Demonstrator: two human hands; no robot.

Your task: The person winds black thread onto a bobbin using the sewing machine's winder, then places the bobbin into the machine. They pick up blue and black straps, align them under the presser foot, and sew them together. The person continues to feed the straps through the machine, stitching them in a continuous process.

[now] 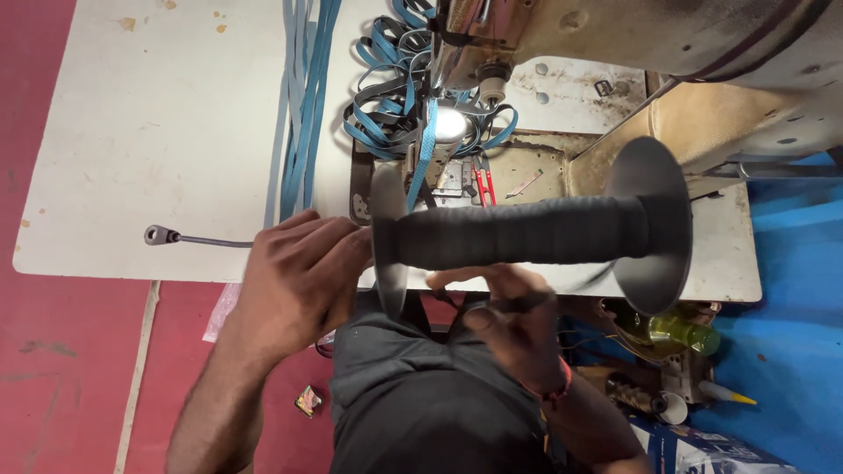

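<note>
Spool (527,233) of black strap, a large reel with two round grey flanges and a dark wound core, is held level in the air just in front of the person's chest, above the near edge of a white worktable (176,132). The left hand (303,281) is closed around the left flange, fingers wrapped over its rim. The right hand (514,320) sits under the core, blurred, with thumb and fingers pinched on a thin dark strap end; how tight that pinch is cannot be told.

Behind the spool stands an industrial sewing machine (632,53), cream coloured and grimy, its lamp shining on the needle area. A blue strap (425,149) runs down from the needle toward the spool, and a loose tangle of blue and grey strap loops (386,105) lies piled behind it. More long blue straps (303,96) trail across the table. Red-handled snips (482,183) rest on the machine bed. A thin metal rod with an eyelet (162,235) lies at the table's left edge.

The table top is scuffed and stained. The floor is red on the left; blue sheeting, a green bottle (680,332) and clutter lie on the right.
</note>
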